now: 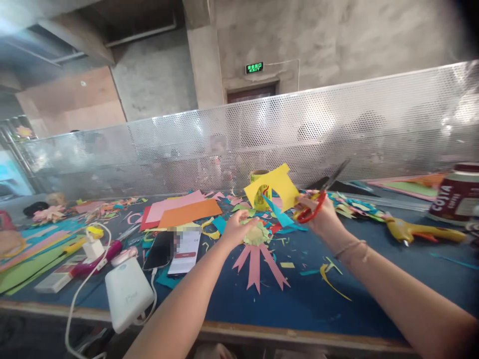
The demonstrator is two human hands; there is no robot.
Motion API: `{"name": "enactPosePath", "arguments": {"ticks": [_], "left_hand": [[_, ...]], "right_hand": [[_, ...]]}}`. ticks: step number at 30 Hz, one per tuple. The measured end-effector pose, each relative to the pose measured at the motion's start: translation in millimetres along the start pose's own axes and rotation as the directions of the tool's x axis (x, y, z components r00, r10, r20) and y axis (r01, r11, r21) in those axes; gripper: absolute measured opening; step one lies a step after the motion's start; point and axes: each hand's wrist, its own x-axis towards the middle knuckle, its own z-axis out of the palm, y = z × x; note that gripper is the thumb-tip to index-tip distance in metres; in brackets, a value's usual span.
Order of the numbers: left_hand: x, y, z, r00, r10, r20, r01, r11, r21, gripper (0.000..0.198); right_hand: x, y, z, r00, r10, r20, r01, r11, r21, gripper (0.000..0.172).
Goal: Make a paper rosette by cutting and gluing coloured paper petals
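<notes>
My left hand (236, 228) is curled on a pale green and yellow paper rosette (257, 234) that lies on the blue table (307, 294); pink ribbon tails (256, 262) fan out below it. My right hand (322, 218) is raised just right of the rosette and closed on red-handled scissors (313, 208), whose blades point up and to the right. The same hand's fingertips pinch a yellow paper piece (273, 187) with a curved cut-out. A blue paper strip (281, 215) hangs beneath the yellow piece.
Orange (189, 212) and pink (172, 204) sheets, a phone (160, 250), a white power bank (127, 293) and a charger (93, 247) lie left. A yellow tape roll (259, 175), a yellow glue gun (419, 231) and a jar (454, 195) stand behind and right. A perforated metal screen (262, 134) backs the table.
</notes>
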Motion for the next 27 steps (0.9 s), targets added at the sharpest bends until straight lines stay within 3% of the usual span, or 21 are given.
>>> {"name": "enactPosePath", "arguments": {"ticks": [5, 11, 17, 21, 27], "left_hand": [[-2.7, 6.3, 3.9, 0.996, 0.026, 0.081, -0.013, 0.986, -0.164, 0.046], [-7.8, 11.3, 7.1, 0.991, 0.086, 0.101, -0.065, 0.978, -0.196, 0.030], [-12.4, 17.6, 11.0, 0.991, 0.008, 0.136, 0.035, 0.949, -0.313, 0.027], [-14.5, 21.4, 11.2, 0.994, -0.056, 0.092, 0.088, 0.914, -0.396, 0.034], [-14.4, 25.2, 10.8, 0.972, -0.216, 0.089, 0.227, 0.784, -0.578, 0.037]], "right_hand": [[-27.5, 15.9, 19.8, 0.989, 0.122, 0.088, -0.125, 0.992, 0.026, 0.052], [-39.5, 20.5, 26.2, 0.970, 0.204, 0.131, -0.205, 0.979, -0.006, 0.053], [-44.1, 28.4, 25.7, 0.953, 0.244, 0.181, -0.230, 0.968, -0.096, 0.058], [-48.3, 31.1, 27.5, 0.940, 0.254, 0.226, -0.219, 0.961, -0.170, 0.059], [-48.8, 27.8, 28.5, 0.951, 0.233, 0.202, -0.208, 0.968, -0.136, 0.058]]}}
